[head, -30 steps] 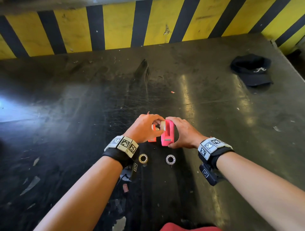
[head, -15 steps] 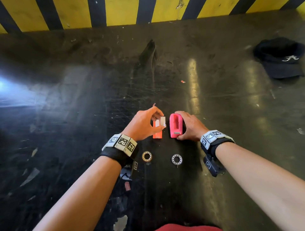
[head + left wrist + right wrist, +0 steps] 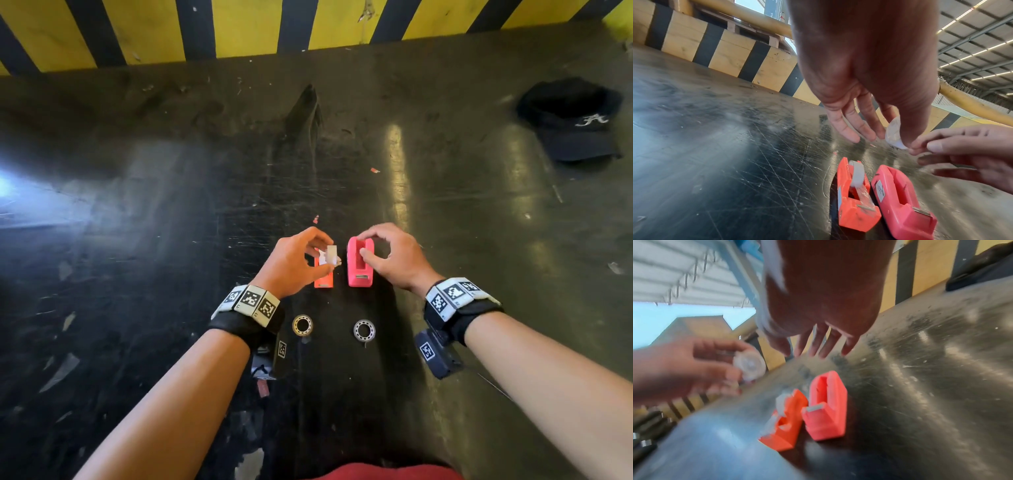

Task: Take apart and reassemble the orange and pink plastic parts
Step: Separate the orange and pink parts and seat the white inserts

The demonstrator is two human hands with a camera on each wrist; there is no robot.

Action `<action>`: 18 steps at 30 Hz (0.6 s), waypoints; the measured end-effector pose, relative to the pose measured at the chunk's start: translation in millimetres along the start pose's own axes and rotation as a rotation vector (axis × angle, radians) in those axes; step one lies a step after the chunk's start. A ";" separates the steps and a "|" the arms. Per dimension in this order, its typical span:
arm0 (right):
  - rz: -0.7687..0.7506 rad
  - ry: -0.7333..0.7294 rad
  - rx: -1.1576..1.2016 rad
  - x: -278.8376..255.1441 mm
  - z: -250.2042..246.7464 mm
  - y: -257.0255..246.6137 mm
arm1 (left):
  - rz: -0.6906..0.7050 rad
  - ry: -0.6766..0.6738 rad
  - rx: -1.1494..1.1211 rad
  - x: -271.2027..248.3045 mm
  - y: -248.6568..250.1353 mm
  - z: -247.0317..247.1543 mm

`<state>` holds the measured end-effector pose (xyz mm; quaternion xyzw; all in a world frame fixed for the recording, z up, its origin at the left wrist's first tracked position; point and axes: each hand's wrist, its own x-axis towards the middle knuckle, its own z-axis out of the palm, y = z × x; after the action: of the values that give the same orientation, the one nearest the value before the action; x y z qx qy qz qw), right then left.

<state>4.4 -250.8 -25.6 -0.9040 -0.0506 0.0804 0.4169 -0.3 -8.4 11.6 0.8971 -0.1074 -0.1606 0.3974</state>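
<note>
Orange dispenser [image 3: 323,278] and pink dispenser [image 3: 359,270] are lying side by side, just apart, on the black table [image 3: 171,222].

Left hand [image 3: 294,262] is hovering above the orange dispenser, thumb and forefinger pinching a small white tape roll [image 3: 894,135]; a second roll [image 3: 857,174] is sitting in the orange body. Right hand [image 3: 394,257] is hanging over the pink dispenser, fingers loosely spread, gripping nothing; contact cannot be judged. Both wrists are raised off the table, palms down.

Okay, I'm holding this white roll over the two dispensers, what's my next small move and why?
Probably lower the white roll, pinched in your left hand, into the pink dispenser: its slot looks empty, while the orange dispenser already holds a roll.
</note>
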 end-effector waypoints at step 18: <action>0.232 -0.230 0.335 -23.9 -0.4 -42.5 | 0.012 -0.011 -0.042 -20.9 23.0 2.4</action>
<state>-20.1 -227.4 9.5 -0.8068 0.0206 0.2377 0.5404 -22.0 -18.6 31.6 0.8869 -0.1117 -0.1654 0.4167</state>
